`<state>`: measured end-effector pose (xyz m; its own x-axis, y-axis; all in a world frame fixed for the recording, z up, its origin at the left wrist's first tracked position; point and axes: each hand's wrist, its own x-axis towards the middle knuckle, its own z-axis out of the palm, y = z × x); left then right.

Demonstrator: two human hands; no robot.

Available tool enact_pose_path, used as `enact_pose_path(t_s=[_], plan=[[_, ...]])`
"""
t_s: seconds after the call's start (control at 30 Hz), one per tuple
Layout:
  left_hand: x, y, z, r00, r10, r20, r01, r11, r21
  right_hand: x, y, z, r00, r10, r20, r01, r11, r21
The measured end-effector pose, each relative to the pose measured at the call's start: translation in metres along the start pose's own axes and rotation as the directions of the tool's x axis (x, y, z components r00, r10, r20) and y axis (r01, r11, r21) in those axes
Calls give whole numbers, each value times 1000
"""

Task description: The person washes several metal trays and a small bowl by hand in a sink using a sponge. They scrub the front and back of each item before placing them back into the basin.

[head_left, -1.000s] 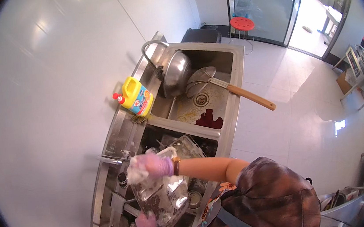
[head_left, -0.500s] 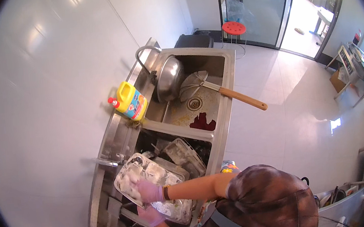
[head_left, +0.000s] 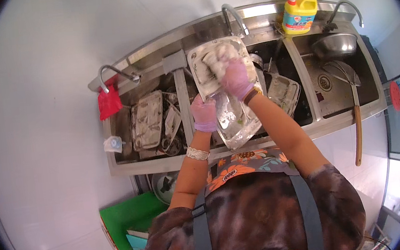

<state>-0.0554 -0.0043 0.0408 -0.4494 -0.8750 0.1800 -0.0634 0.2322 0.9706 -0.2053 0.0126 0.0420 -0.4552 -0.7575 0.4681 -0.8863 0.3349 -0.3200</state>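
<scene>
A metal compartment tray (head_left: 200, 79), smeared with white foam, is tilted over the middle sink basin. My left hand (head_left: 204, 114), in a pink-purple glove, is closed on its near left edge. My right hand (head_left: 237, 80), gloved alike, presses a foam-covered wad (head_left: 220, 59) onto the tray's upper part. Foam hides what the wad is. Closer to me, a shiny wet tray surface (head_left: 233, 119) shows; I cannot tell whether it belongs to the same tray. Another soiled tray (head_left: 283, 93) leans in the basin to the right.
Several dirty trays (head_left: 148, 120) fill the left basin. A steel bowl (head_left: 335, 45) and a wood-handled strainer (head_left: 356, 108) are in the right basin. Taps (head_left: 232, 16) and a yellow pump bottle (head_left: 298, 16) line the back ledge. A red cloth (head_left: 109, 101) hangs at left; a green bin (head_left: 134, 217) stands below.
The view has swung left from the right-hand sink and floor to face the basins squarely. My hands stay on the foamy tray, with the right hand still over the foam.
</scene>
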Motion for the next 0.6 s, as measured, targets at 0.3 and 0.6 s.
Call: enact_pose_path(t_s=[0.3,0.6], plan=[[-3,-18,-23,970,-166,-180,161,986,-44,-71,-68,29,945,22,328,-162,899,407],[8,-25,-57,904,-290,-314,-8,722,-692,-119,-46,4,929,-178,324,153,983,101]])
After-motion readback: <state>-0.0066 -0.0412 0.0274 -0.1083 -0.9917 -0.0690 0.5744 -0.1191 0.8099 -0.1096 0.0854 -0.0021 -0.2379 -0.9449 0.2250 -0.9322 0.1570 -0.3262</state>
